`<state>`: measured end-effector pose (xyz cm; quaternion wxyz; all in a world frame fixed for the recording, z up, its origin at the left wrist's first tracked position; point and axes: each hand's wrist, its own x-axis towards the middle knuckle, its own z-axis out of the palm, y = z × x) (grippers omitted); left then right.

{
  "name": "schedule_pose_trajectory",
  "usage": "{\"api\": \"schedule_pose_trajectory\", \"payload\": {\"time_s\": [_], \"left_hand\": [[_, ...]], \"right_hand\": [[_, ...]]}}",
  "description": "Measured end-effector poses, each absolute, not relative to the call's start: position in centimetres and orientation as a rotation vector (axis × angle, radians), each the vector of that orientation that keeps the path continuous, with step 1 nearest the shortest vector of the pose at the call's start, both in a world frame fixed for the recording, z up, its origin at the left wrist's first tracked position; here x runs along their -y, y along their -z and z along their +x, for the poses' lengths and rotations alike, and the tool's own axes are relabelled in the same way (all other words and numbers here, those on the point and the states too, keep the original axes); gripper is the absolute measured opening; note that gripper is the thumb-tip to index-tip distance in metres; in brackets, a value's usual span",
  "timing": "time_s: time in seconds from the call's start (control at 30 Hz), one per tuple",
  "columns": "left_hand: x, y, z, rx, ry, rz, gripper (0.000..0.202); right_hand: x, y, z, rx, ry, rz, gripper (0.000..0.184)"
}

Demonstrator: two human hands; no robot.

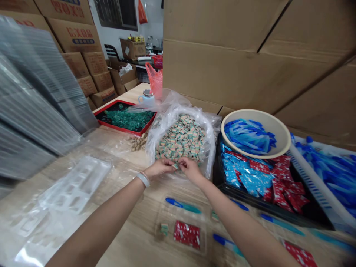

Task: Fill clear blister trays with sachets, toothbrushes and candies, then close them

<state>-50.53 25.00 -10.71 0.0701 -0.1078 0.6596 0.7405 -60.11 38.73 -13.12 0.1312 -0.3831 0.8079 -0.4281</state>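
Observation:
At the near edge of a clear plastic bag point(151, 142) full of small tan-and-green pieces point(180, 137), my two hands almost meet. My left hand point(159, 168), with a pale band on its wrist, pinches a small tan-and-green piece point(175, 166) between thumb and fingers. Close beside it, my right hand point(190, 170) has its fingers pinched together; what they hold, if anything, is hidden. Below my hands lies a clear plastic tray point(204, 226) with a blue-green plastic knife point(183, 205), a red patterned packet point(187, 234) and a tan-and-green piece point(164, 228).
Right: a cream basin point(226, 139) of blue pieces above a black crate point(261, 202) of red and blue packets. Left: a red-rimmed tray point(141, 131) of green pieces, peanut-like items point(137, 143), clear trays point(75, 185) and tall tray stacks point(33, 89). Cardboard point(217, 70) stands behind.

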Motion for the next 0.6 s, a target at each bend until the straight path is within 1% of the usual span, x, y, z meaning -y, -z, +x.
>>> {"api": "schedule_pose_trajectory", "payload": {"time_s": [0.13,0.23,0.3,0.37,0.47,0.6], "left_hand": [[-24.9,11.3,-50.6,-2.035,-2.188,-0.311,0.015],[-24.8,11.7,-50.5,-2.095,-2.165,-0.302,0.015],[-24.9,11.8,-50.5,-2.145,-2.138,-0.29,0.014],[-25.0,11.8,-50.5,-2.209,-2.09,-0.279,0.011],[-25.4,11.7,-50.4,-2.354,-1.986,-0.254,0.009],[-25.9,11.6,-50.0,-2.519,-1.876,-0.106,0.01]], "right_hand": [[-38.3,13.6,-60.4,-2.358,1.22,-1.051,0.012],[-38.1,13.5,-60.3,-2.403,1.179,-1.017,0.013],[-38.0,13.1,-60.0,-2.443,1.15,-1.027,0.016],[-38.0,12.5,-59.6,-2.476,1.134,-1.057,0.023],[-38.3,11.7,-59.0,-2.504,1.031,-1.213,0.033],[-39.3,11.0,-58.6,-2.568,0.761,-1.412,0.024]]}}
